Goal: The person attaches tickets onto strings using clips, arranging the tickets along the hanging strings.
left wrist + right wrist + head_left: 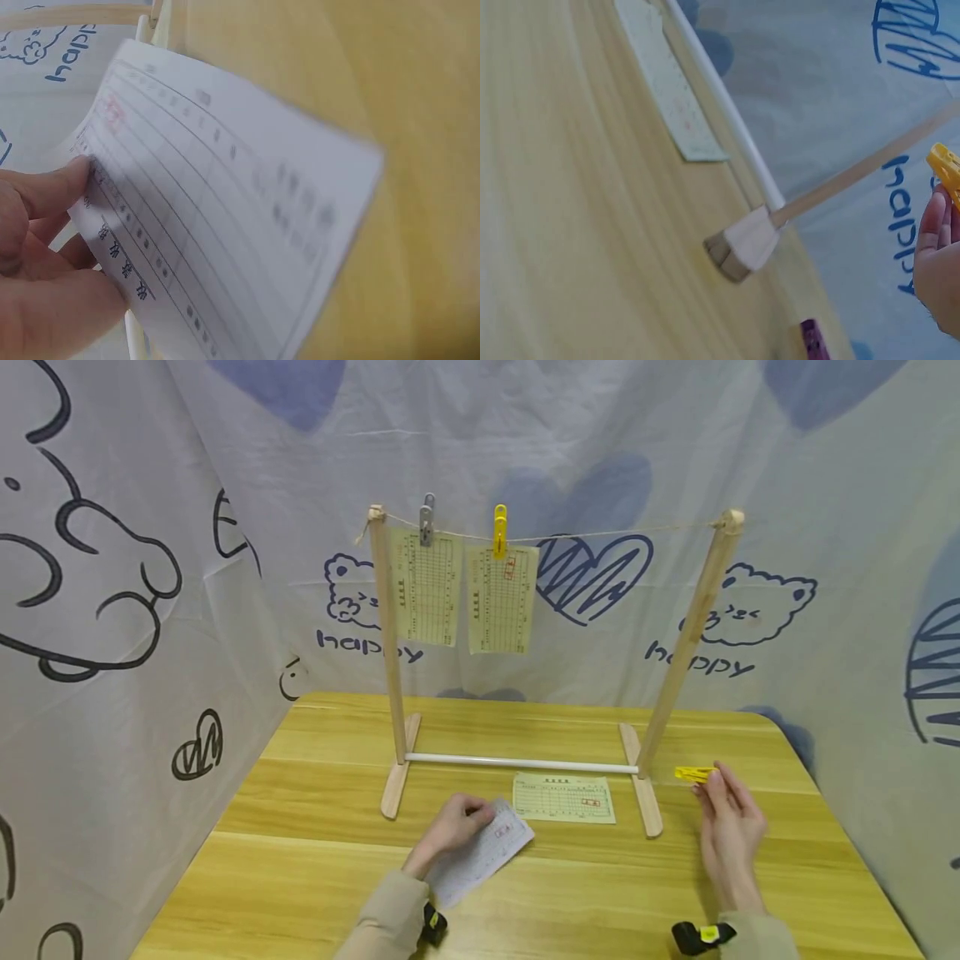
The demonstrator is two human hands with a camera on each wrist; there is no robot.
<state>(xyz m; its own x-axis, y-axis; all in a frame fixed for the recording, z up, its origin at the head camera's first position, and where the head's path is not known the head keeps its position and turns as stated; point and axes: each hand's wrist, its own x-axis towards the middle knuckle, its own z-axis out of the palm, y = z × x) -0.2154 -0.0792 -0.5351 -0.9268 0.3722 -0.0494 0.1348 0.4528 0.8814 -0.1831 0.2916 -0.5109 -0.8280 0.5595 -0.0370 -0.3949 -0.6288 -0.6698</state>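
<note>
My left hand pinches a white printed receipt slip by its edge, low over the table. In the left wrist view the slip is tilted, with the thumb and fingers at its side. My right hand holds a yellow clothespin at the fingertips, right of the wooden frame. That clothespin is partly cut off in the right wrist view. A pale green receipt slip lies flat on the table beyond the white one.
A wooden frame's posts hold a string. Two green slips hang there from a grey clothespin and a yellow one. A white bar joins the feet. A purple clothespin lies near the right foot.
</note>
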